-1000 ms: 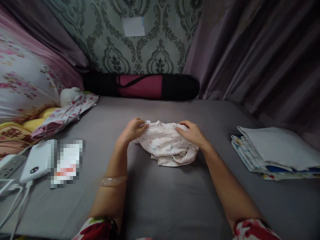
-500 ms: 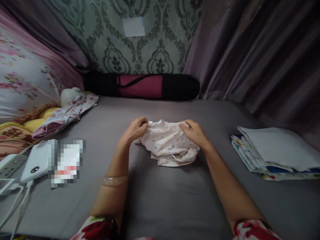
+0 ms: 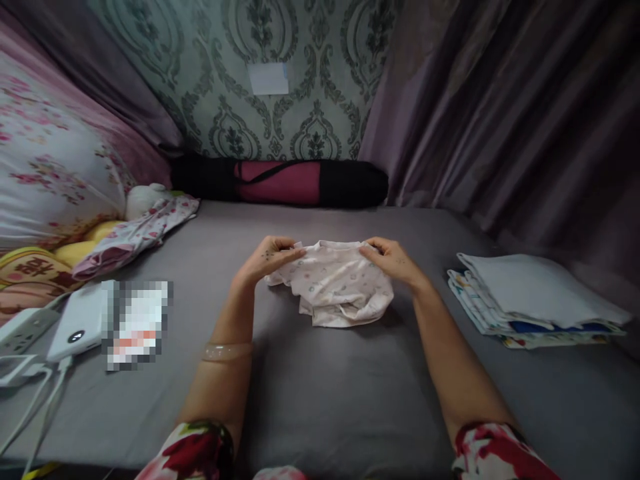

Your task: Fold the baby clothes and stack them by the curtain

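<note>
A small white shirt [image 3: 335, 277] with a pale scattered print lies in front of me on the grey sheet, its neckline at the far side and its lower part crumpled toward me. My left hand [image 3: 273, 259] pinches its far left shoulder between thumb and fingers. On the opposite shoulder, my right hand [image 3: 390, 257] grips the cloth the same way. The fabric between both hands is drawn fairly straight. Folds hide part of the lower hem and sleeves.
A folded cloth stack [image 3: 540, 297] sits at the right. To the left are a white power bank [image 3: 83, 323] with cables, a power strip [image 3: 25, 333], a blurred-out flat item [image 3: 137, 323] and a printed garment [image 3: 145, 230]. A black and magenta long bag [image 3: 280, 181] lies along the wall.
The shirt's neckline is now spread flatter and shows more clearly between the hands. Both hands keep their hold on the shoulders. The camera view has tilted up slightly.
</note>
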Tool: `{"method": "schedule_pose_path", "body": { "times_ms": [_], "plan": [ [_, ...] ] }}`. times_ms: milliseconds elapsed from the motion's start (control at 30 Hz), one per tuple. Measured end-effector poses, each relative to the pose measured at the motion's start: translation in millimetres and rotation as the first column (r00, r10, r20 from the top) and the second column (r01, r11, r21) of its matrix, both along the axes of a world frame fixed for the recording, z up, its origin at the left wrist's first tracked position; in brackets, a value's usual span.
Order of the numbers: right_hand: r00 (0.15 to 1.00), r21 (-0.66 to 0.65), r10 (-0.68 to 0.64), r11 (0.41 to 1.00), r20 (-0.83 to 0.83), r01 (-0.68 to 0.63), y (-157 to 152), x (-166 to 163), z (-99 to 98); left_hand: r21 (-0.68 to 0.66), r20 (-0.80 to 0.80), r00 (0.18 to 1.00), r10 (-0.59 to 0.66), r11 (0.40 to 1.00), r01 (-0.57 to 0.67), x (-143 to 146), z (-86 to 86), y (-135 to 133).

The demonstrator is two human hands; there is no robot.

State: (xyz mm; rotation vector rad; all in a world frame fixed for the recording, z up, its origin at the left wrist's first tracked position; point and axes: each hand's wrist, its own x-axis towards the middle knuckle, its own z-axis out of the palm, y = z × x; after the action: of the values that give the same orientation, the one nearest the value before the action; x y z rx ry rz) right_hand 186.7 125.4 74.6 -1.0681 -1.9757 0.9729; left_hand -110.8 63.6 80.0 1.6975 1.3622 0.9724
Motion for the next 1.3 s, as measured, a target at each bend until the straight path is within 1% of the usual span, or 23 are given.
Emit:
{"method": "schedule_pose_path", "body": {
  "times_ms": [100,167,267,333,400,467,533,600,633,667,700,733,767,800,833,867,900,933,967,1033,1100,1200,1300],
  "plan": [
    [0.995,-0.108,0.083,0.991,0.052,-0.077,1.3,7.3,1.7,0.034,-0.1,0.995,-0.013,0.999,0.016,-5.4,7.8,0.8],
    [0.987,-0.121,0.108,0.988,0.118,-0.094,4.4,11.2,2.1,0.034,-0.164,0.986,-0.035,0.999,0.041,-9.2,15.5,1.4],
    [0.975,-0.032,0.101,0.995,0.198,-0.097,10.0,14.6,6.3,0.027,-0.242,0.965,-0.097,0.994,0.107,-16.0,30.4,0.3],
    [0.973,0.047,0.087,0.994,0.215,-0.099,11.4,14.8,14.6,0.015,-0.262,0.954,-0.144,0.988,0.153,-22.1,41.5,-2.7],
    [0.974,0.091,0.092,0.989,0.205,-0.112,10.0,13.8,28.4,0.003,-0.251,0.954,-0.164,0.985,0.17,-29.0,53.3,-6.9],
    [0.974,0.088,0.125,0.986,0.189,-0.143,6.6,12.6,47.7,0.029,-0.239,0.962,-0.131,0.989,0.142,-35.4,66.4,-11.2],
    [0.972,0.074,0.157,0.982,0.172,-0.172,2.2,12.0,72.0,0.108,-0.245,0.969,-0.046,0.991,0.074,-39.4,82.0,-15.3],
    [0.977,0.114,0.146,0.98,0.156,-0.165,-3.1,11.7,99.5,0.253,-0.25,0.964,0.089,0.967,-0.024,-39.0,100.7,-20.3],
    [0.983,0.163,0.116,0.977,0.144,-0.139,-6.3,11.3,113.2,0.351,-0.244,0.954,0.173,0.933,-0.079,-37.0,110.8,-23.4],
    [0.988,0.223,0.074,0.969,0.134,-0.103,-9.7,10.6,125.9,0.466,-0.224,0.938,0.264,0.875,-0.135,-34.1,120.8,-26.9],
    [0.994,0.311,0.012,0.949,0.112,-0.047,-13.2,9.2,137.1,0.592,-0.183,0.915,0.361,0.783,-0.19,-30.6,130.0,-30.5],
    [0.996,0.422,-0.069,0.906,0.064,0.036,-16.4,7.3,146.0,0.713,-0.12,0.883,0.455,0.658,-0.242,-27.1,137.7,-33.6],
    [0.988,0.535,-0.157,0.833,-0.009,0.138,-19.0,4.7,152.1,0.804,-0.047,0.847,0.53,0.523,-0.283,-24.3,143.4,-35.5],
    [0.972,0.628,-0.221,0.747,-0.074,0.218,-20.4,1.7,155.5,0.855,-0.01,0.82,0.572,0.43,-0.289,-22.5,146.7,-35.8],
    [0.963,0.69,-0.253,0.682,-0.089,0.243,-20.5,-1.5,156.2,0.876,-0.024,0.809,0.587,0.402,-0.266,-22.1,147.5,-34.0],
    [0.964,0.723,-0.262,0.657,-0.047,0.214,-19.0,-4.6,154.8,0.867,-0.09,0.81,0.58,0.445,-0.222,-23.1,146.1,-30.3],
    [0.966,0.726,-0.256,0.671,0.036,0.151,-16.3,-7.2,151.9,0.823,-0.203,0.817,0.54,0.546,-0.156,-25.3,142.9,-25.0],
    [0.962,0.705,-0.244,0.703,0.125,0.087,-12.5,-9.0,148.4,0.76,-0.297,0.815,0.497,0.64,-0.113,-28.2,138.7,-19.0],
    [0.954,0.678,-0.238,0.733,0.184,0.052,-8.2,-9.9,145.0,0.725,-0.312,0.806,0.503,0.674,-0.14,-31.2,134.3,-12.8],
    [0.946,0.662,-0.284,0.741,0.155,0.114,0.2,-9.3,140.4,0.718,-0.239,0.785,0.572,0.648,-0.254,-35.5,127.6,-3.2],
    [0.941,0.67,-0.334,0.711,0.054,0.214,6.6,-7.0,139.2,0.729,-0.169,0.768,0.618,0.603,-0.325,-35.7,125.5,1.2],
    [0.933,0.667,-0.36,0.69,-0.022,0.281,11.3,-3.4,139.7,0.726,-0.171,0.77,0.614,0.607,-0.323,-30.3,128.1,1.1],
    [0.934,0.648,-0.355,0.704,-0.032,0.29,10.0,0.6,138.9,0.712,-0.161,0.781,0.603,0.62,-0.331,-26.3,129.8,-1.3]
  ]
}}
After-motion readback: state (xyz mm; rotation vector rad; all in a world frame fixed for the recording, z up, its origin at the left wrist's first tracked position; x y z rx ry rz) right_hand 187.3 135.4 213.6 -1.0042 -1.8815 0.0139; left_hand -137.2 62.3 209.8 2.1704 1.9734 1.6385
